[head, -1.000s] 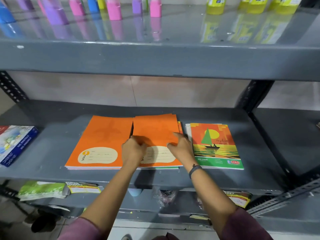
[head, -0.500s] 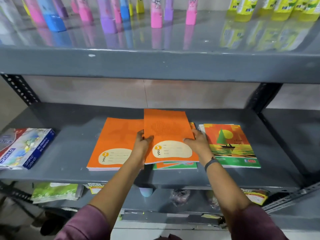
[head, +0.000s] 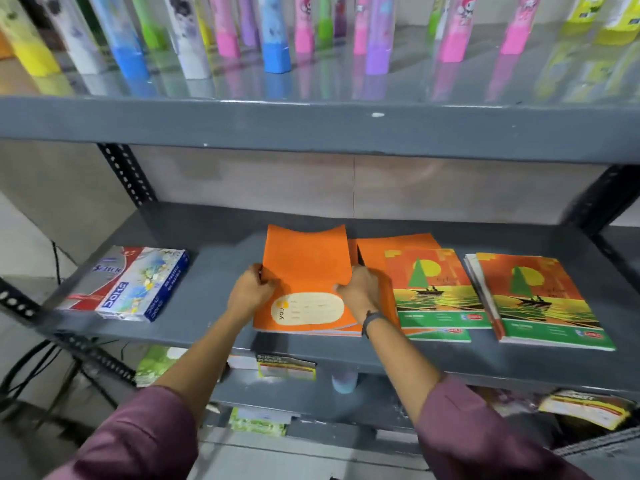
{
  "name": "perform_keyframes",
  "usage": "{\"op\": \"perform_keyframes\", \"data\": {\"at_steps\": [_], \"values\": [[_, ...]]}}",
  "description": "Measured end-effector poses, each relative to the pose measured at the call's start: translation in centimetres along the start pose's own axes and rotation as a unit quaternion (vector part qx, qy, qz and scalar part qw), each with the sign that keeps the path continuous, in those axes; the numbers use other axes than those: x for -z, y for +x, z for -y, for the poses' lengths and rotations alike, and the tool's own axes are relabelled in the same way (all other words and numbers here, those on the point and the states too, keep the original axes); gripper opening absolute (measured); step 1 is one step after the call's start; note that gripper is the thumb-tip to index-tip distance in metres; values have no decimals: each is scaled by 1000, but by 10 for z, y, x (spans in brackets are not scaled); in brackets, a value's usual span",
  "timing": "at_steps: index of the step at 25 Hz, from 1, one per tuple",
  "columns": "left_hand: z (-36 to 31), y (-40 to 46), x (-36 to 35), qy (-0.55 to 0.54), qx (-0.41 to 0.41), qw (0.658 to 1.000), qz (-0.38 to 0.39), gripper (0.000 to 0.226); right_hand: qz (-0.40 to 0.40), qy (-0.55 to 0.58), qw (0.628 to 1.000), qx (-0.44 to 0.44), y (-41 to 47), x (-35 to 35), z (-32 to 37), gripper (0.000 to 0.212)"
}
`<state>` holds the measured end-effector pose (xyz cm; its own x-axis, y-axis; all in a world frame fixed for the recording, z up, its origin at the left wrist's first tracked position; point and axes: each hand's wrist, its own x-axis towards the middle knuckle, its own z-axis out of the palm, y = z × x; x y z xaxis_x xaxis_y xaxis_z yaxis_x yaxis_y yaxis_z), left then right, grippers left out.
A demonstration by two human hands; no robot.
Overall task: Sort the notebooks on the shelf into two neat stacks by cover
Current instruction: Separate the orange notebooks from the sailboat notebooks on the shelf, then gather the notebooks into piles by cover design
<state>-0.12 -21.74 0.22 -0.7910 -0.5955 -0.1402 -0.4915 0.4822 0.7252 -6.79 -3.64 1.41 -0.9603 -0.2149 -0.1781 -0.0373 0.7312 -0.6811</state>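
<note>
My left hand (head: 250,292) and right hand (head: 360,293) pinch the two side edges of a plain orange paper notebook (head: 304,271), its far edge curling up, over the orange stack (head: 341,329) on the grey metal shelf (head: 214,317). I read "you" beside its cream label oval. Just right, under my right wrist, I count one more orange cover (head: 398,244), partly hidden. On it lies one sailboat-sunset notebook (head: 429,289) above a second green edge; a separate pile (head: 540,299) of the same design lies further right, red logos unreadable. Left, well apart, I count two flat boxes (head: 135,282): "DOMS", "OIL PASTELS". Above stand many coloured tubes (head: 275,46).
</note>
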Motion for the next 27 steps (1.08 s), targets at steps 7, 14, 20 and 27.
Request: {"op": "perform_keyframes", "data": {"at_steps": [7, 14, 20, 27], "values": [[-9, -22, -1, 176, -41, 972, -148, 37, -60, -94, 994, 24, -13, 24, -12, 43], [-107, -60, -97, -128, -137, 982, 5, 34, -166, -113, 979, -31, 2, 117, -91, 40], [-143, -85, -155, -169, -43, 968, 179, 47, -81, -42, 995, -36, 5, 124, -118, 55], [-162, -97, -164, -404, 156, 898, 79, 32, -146, 34, 988, -44, 4, 123, -115, 56]]}}
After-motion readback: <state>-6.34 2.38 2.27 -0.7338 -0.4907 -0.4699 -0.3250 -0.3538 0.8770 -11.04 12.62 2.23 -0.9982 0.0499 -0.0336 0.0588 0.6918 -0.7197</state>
